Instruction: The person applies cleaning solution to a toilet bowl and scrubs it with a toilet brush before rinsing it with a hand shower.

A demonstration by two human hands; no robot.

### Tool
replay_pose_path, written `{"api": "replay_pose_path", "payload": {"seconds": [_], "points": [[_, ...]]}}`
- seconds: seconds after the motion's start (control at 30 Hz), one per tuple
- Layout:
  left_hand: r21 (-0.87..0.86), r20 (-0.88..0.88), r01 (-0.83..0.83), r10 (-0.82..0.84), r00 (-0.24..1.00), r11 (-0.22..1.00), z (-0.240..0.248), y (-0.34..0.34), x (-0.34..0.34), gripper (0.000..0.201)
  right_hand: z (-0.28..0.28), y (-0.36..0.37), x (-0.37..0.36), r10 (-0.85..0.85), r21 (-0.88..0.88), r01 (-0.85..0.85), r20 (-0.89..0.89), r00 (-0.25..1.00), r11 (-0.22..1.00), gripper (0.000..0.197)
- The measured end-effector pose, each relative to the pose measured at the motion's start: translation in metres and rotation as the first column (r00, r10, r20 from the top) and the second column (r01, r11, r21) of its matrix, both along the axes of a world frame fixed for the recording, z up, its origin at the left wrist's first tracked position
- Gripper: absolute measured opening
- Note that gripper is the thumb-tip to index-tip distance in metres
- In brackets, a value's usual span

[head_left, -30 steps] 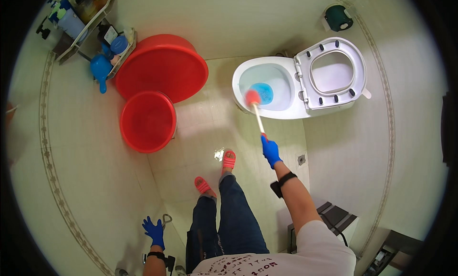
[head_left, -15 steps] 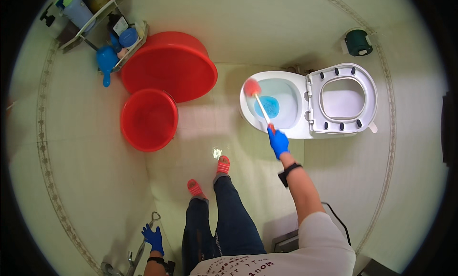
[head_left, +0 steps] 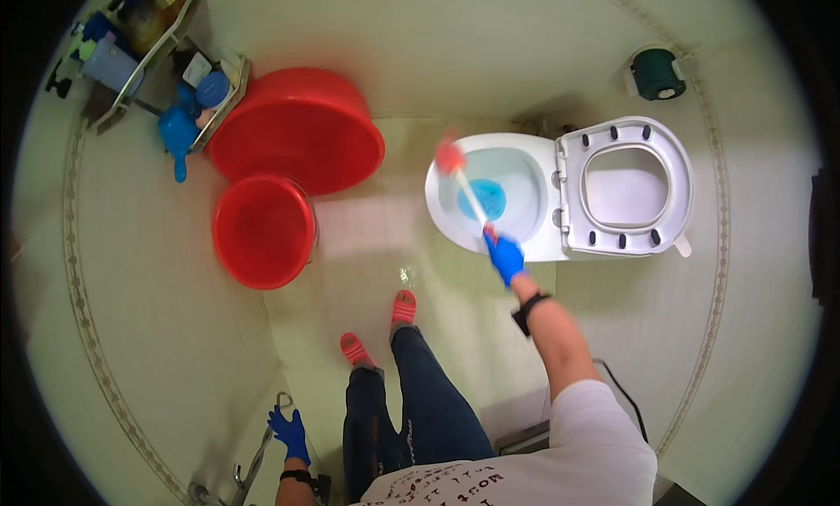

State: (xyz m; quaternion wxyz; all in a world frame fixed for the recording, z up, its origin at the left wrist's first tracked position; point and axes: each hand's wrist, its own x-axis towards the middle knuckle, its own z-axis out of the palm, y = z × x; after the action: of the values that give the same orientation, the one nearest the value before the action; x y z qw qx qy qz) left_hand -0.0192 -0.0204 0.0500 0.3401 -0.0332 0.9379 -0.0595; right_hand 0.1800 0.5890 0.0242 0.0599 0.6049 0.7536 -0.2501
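Observation:
A toilet brush [head_left: 472, 202] with a white shaft and a red head is gripped at its red handle end by my right hand [head_left: 505, 258], which wears a blue glove. The brush head is blurred and hangs over the left front rim of the white toilet bowl [head_left: 527, 169]. Blue liquid [head_left: 486, 200] lies in the bottom of the bowl. The toilet seat and lid [head_left: 679, 169] are raised. Down at the lower left, my left hand [head_left: 290, 431], gloved in blue too, has its fingers spread beside a metal grab bar [head_left: 255, 460] and holds nothing.
At the back left stands a large red basin [head_left: 297, 130], with a red bucket [head_left: 264, 230] before it. A corner shelf [head_left: 153, 55] of bottles and a blue scoop [head_left: 178, 139] hangs on the wall. A dark green paper holder [head_left: 656, 74] is mounted above the toilet.
The brush head has shifted slightly left, further onto the bowl's rim, with my right hand a little lower. My left hand has moved slightly right. The whole view has shifted a little.

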Motion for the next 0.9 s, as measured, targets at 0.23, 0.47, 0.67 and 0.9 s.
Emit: {"api": "replay_pose_path", "payload": {"seconds": [0.23, 0.47, 0.67, 0.9], "points": [[-0.080, 0.040, -0.015, 0.019, 0.999, 0.997, -0.002, 0.015, 0.008, 0.070, -0.015, 0.054, -0.001, -0.229, -0.132, 0.221, -0.052, 0.972, 0.966, 0.066], [-0.110, 0.059, 0.037, -0.031, 0.998, 0.993, 0.006, 0.028, 0.009, 0.069, -0.059, -0.021, 0.023, 0.042, 0.109, -0.014, -0.258, 0.965, 0.994, 0.060], [0.025, -0.135, 0.131, -0.127, 0.983, 0.991, -0.007, -0.004, -0.002, 0.068, -0.036, 0.055, -0.002, -0.308, -0.231, 0.271, -0.144, 0.940, 0.935, 0.067], [-0.054, -0.024, 0.126, -0.128, 0.992, 0.991, -0.001, 0.016, 0.011, 0.067, -0.033, 0.077, -0.002, -0.404, -0.265, 0.353, -0.170, 0.899, 0.897, 0.068]]}}
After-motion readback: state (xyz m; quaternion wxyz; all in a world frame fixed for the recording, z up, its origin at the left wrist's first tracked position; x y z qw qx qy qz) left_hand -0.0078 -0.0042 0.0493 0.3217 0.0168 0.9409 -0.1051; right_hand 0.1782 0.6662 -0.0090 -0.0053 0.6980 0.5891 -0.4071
